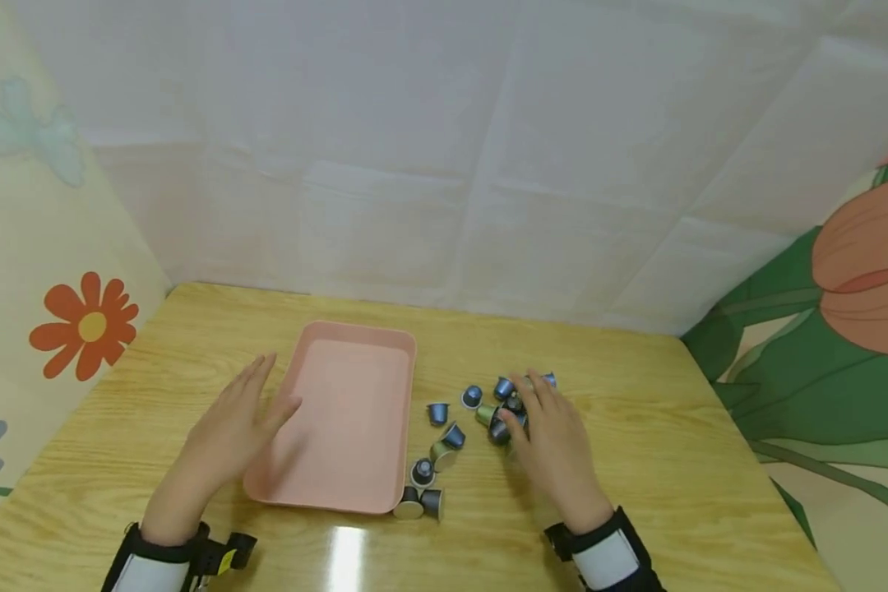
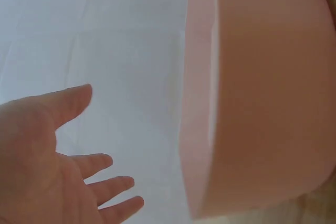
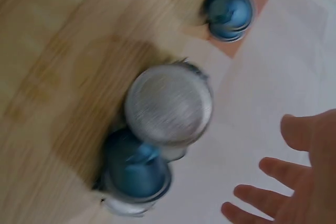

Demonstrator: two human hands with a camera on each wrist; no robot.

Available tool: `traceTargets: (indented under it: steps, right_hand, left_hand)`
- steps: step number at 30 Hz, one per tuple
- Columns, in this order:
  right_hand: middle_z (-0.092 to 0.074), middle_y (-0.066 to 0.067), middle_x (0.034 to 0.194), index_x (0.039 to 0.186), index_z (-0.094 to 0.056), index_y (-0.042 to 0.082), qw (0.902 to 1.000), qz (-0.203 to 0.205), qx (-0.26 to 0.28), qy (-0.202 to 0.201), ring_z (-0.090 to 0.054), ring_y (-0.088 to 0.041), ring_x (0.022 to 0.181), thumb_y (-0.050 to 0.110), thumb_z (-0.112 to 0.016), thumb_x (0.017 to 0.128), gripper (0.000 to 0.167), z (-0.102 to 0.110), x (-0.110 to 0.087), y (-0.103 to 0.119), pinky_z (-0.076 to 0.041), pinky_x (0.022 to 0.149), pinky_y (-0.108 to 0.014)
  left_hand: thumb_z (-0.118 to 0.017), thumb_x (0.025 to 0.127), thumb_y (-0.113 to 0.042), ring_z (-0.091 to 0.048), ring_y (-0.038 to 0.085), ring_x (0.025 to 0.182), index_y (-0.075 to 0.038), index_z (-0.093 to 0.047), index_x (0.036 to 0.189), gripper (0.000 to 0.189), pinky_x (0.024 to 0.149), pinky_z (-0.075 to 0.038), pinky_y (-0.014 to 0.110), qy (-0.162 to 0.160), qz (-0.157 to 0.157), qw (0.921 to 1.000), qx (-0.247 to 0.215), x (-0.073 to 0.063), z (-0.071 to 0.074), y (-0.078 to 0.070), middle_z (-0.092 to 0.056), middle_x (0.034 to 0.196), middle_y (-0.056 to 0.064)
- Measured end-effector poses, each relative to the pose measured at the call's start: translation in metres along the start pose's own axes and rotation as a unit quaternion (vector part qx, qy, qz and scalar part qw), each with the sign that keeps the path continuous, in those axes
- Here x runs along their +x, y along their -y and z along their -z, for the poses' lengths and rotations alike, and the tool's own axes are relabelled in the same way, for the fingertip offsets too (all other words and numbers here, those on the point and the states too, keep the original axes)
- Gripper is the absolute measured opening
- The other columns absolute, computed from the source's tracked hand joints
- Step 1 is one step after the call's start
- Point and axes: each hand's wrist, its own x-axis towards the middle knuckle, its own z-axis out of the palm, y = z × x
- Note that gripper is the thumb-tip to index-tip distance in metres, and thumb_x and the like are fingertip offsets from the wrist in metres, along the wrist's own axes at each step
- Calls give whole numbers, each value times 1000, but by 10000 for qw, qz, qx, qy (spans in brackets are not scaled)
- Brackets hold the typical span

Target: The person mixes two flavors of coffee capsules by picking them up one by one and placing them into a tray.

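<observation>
My left hand (image 1: 225,432) hovers at the left rim of a pink tray (image 1: 348,403), fingers extended and thumb apart. The left wrist view shows that hand (image 2: 47,161) apart from the tray's pink side wall (image 2: 273,98). My right hand (image 1: 558,448) is over a cluster of coffee capsules on the right, partly hiding them. A dark capsule (image 1: 499,432) and a green capsule (image 1: 484,414) lie by its fingertips. From the right wrist, a blue capsule (image 3: 139,171) and a silver capsule lid (image 3: 170,106) show, with nothing between the spread fingers (image 3: 262,198).
More capsules trail along the tray's right side: a blue capsule (image 1: 437,413), another blue one (image 1: 454,436), and a dark capsule (image 1: 423,472) near the tray's corner. The wooden table (image 1: 636,493) meets a white cloth (image 1: 451,164) at the back.
</observation>
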Motion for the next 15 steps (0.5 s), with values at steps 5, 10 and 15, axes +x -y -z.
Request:
traceTargets:
  steps: [5,10,15]
  right_hand:
    - [-52,-25,139,137,-55,-1,9991,231,-34,-349,-53,-45,120,16,-68,94,47,0,10,-25,-44,98,-59]
    - [-55,-26,136,134,-58,-2,9987,410,-234,-179,-55,-43,118,7,-69,92,45,2,19,-58,-46,95,-57]
    - [-54,-26,137,134,-58,-2,9978,569,-69,336,-53,-44,120,3,-67,93,43,1,28,-92,-44,99,-57]
  left_hand:
    - [-45,105,-42,-8,53,143,2,-4,157,80,109,-16,71,375,374,9811,-1861,8,-2,15,-6,159,33]
    - [-44,107,-34,-5,49,145,5,-1,156,76,114,-12,65,659,713,9533,-2860,8,-14,35,-5,159,33]
    - [-45,107,-25,0,44,147,4,1,156,73,116,-6,62,784,707,9159,-3873,6,-26,55,-1,161,29]
